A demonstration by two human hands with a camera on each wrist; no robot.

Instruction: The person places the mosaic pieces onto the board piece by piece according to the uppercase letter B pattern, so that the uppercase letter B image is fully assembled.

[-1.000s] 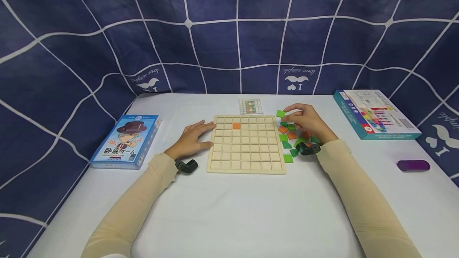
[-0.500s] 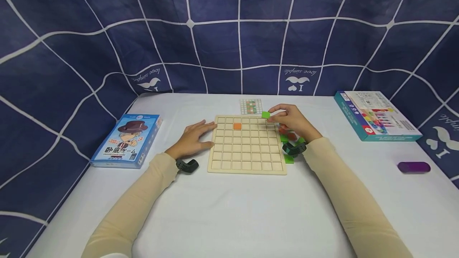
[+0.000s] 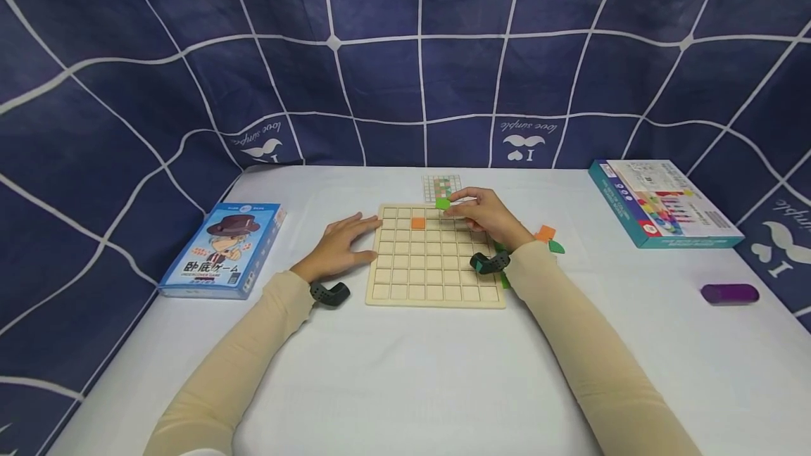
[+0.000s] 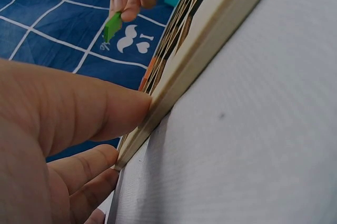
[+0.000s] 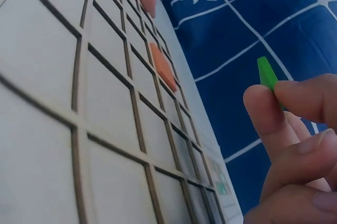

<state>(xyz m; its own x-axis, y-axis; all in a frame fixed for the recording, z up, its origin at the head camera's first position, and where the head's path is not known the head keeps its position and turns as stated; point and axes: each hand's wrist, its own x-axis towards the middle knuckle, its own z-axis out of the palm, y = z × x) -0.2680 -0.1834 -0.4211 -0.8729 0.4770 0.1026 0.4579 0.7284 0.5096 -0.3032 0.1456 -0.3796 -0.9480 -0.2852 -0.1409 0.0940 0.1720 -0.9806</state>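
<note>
A wooden grid board [image 3: 437, 266] lies on the white table, with one orange square tile [image 3: 418, 222] in a cell near its far edge. My right hand [image 3: 484, 217] pinches a light green square tile [image 3: 442, 203] between thumb and index finger, raised over the far edge of the board. In the right wrist view the green tile [image 5: 267, 73] sticks out past the fingertips, apart from the grid. My left hand [image 3: 338, 248] rests at the board's left edge, fingers extended; the left wrist view has its thumb [image 4: 113, 111] touching the wooden rim.
Behind the board lies a small pattern card [image 3: 437, 187]. Loose orange [image 3: 545, 233] and green pieces [image 3: 555, 247] lie right of the board, partly hidden by my right arm. A blue game box [image 3: 222, 248] stands left; a teal-edged box [image 3: 665, 203] and purple object [image 3: 730, 293] lie right.
My right hand has carried the green tile left from the loose pieces to over the board's far edge. My left hand has stayed at the board's left edge.
</note>
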